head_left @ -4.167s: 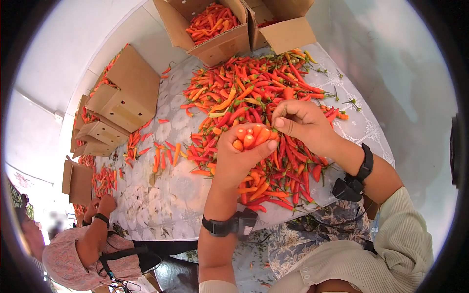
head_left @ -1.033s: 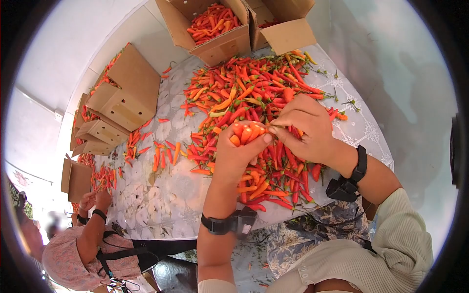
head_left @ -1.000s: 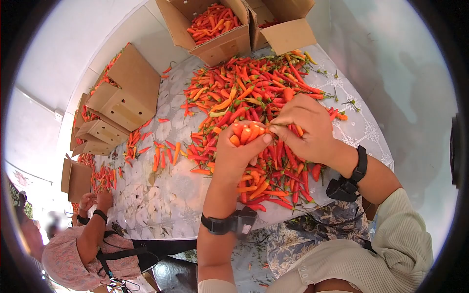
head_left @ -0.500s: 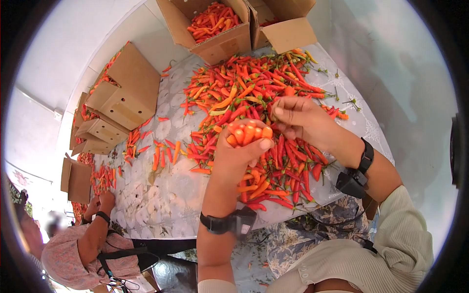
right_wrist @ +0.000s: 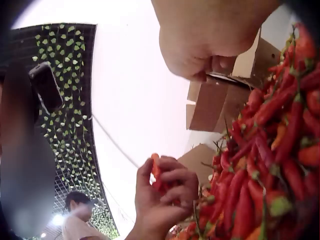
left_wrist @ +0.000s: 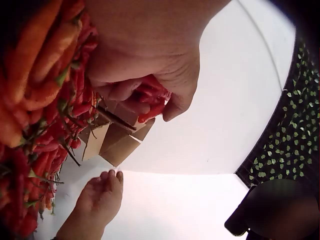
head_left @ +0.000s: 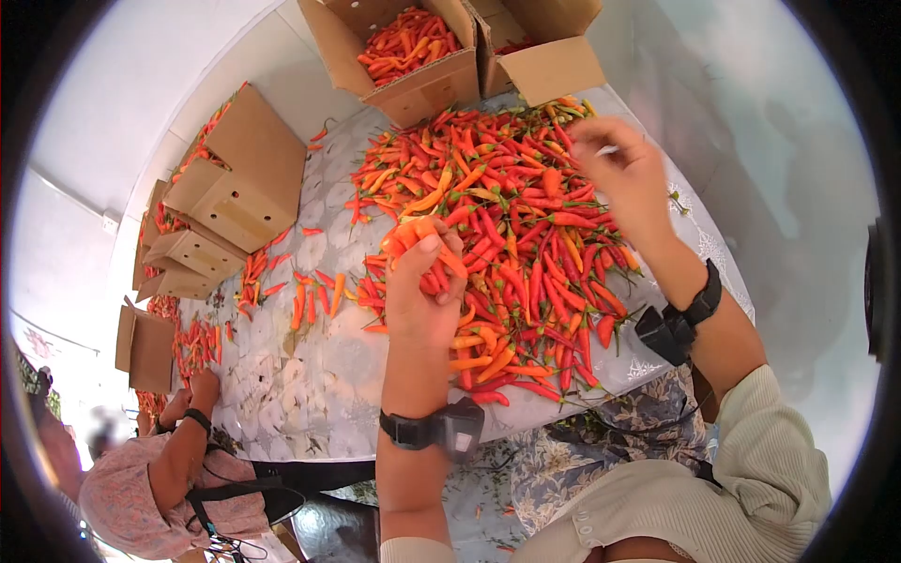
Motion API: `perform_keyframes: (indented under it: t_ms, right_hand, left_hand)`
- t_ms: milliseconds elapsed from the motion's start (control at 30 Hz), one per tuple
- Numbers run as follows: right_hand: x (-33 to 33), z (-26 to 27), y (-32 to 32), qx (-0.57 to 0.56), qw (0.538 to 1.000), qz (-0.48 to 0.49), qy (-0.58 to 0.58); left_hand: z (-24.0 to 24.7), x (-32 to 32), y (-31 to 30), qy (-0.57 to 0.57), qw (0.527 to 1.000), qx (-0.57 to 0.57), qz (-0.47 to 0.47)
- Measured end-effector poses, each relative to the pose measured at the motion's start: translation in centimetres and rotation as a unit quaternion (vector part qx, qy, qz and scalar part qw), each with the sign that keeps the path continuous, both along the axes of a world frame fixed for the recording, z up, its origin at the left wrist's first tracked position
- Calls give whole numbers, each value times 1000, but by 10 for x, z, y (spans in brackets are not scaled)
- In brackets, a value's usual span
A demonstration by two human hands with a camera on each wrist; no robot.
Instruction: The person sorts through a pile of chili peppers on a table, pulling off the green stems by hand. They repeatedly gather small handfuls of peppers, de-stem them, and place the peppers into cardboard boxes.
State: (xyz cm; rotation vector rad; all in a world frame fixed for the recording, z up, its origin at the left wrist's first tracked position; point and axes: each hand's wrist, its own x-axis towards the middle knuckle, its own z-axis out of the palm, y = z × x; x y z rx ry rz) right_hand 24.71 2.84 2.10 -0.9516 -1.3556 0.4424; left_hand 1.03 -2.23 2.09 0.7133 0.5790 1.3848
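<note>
white tablecloth (head_left: 324, 399), pale wall (head_left: 751, 178); left hand (head_left: 422, 289) clamped on chillies (head_left: 405, 238), right hand (head_left: 631, 178) loosely curled

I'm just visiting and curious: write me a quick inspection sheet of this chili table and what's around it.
Surface: pale, patterned cloth, blotchy in places.
Things: large pile of red and orange chilies, many with stems.
Clutter: loose green stem near the right edge.
Hands: left hand grips several chilies; right hand is blurred, fingers bent, grip unclear.
Cables: thin dark wires beside another person.
Surroundings: open boxes with chilies, pale walls.
</note>
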Motion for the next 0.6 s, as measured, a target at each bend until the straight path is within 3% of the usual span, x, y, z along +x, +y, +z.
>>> perform_keyframes:
  t_ms: [67, 167, 267, 367, 600]
  right_hand:
    - [-17, -5, -13, -31, 982, 81, -166]
    - [-30, -20, -16, 80, 929, 132, -336]
    - [-37, -20, -22, 70, 912, 91, -394]
    - [-38, -16, -26, 52, 890, 69, -448]
    - [-36, -16, -25, 31, 887, 80, -454]
  left_hand:
    - [-1, 0, 0, -10, 1000, 10, -1]
    - [3, 3, -1, -51, 998, -35, 21]
    - [9, 1, -1, -81, 994, -76, -20]
    - [3, -3, 1, -89, 992, -27, -90]
    - [1, 0, -1, -64, 996, -39, -39]
